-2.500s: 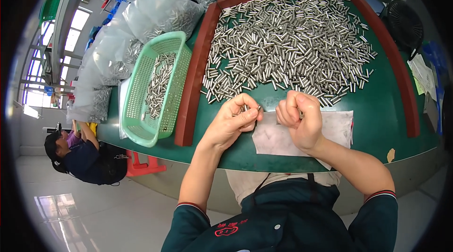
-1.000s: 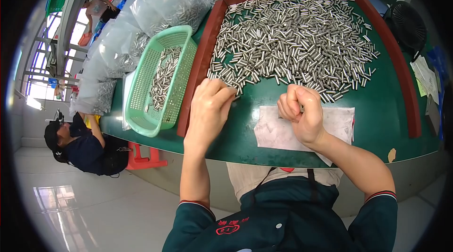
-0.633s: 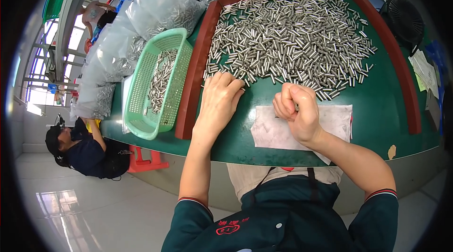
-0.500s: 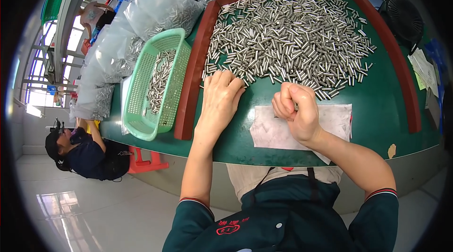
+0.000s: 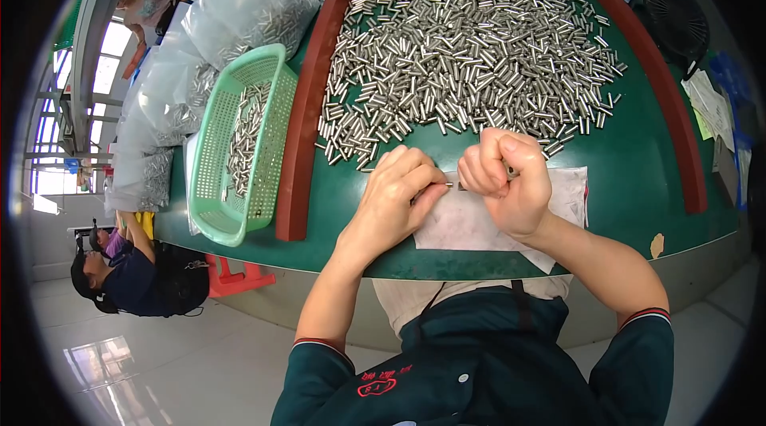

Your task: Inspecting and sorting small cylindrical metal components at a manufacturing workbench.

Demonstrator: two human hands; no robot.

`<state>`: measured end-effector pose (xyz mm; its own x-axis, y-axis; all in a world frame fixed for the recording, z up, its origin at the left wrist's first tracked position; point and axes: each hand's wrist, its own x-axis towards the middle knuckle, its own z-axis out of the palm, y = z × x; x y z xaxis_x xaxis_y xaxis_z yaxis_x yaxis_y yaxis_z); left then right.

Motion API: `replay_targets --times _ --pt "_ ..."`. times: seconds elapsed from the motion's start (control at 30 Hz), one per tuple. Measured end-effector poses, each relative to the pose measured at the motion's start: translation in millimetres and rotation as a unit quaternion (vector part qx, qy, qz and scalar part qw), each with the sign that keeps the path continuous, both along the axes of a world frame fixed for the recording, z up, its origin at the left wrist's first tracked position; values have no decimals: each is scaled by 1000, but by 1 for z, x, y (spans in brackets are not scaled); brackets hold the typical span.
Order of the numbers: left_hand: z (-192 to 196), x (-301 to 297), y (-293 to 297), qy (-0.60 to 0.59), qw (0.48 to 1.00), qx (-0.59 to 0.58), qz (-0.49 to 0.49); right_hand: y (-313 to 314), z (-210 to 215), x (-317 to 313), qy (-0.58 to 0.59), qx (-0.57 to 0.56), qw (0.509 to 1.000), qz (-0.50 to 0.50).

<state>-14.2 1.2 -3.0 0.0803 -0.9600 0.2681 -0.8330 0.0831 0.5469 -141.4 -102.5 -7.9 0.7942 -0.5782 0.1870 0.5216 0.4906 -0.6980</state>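
Observation:
A broad pile of short, shiny metal pins (image 5: pixel 471 59) covers the green tabletop in front of me. My left hand (image 5: pixel 392 196) is just below the pile's near edge, its thumb and fingers pinched around one metal pin whose end pokes out toward the right hand. Close beside it, my right hand (image 5: pixel 512 183) is curled into a fist above a smudged white cloth or paper sheet (image 5: pixel 447 226). The end of a metal pin shows between its curled fingers and thumb; how many it holds is hidden.
A dark red wooden frame (image 5: pixel 300 163) borders the pile. Left of it stands a green plastic basket (image 5: pixel 204 179) with pins inside, and beyond are clear plastic bags (image 5: pixel 239 15) of pins. A black fan (image 5: pixel 672 23) stands at right. Another person (image 5: pixel 144 278) sits at far left.
My left hand has drawn back from the pile's near edge toward my right fist and now pinches a metal pin. The right hand stays closed above the sheet. The whole view has shifted slightly.

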Motion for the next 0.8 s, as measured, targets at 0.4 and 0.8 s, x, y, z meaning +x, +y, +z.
replay_targets --times 0.4,0.8 --pt "-3 0 -1 8 1000 -15 1 3 1 3 19 5 1000 -1" --pt "-2 0 -3 31 999 -17 4 9 -2 4 50 -59 997 -4"
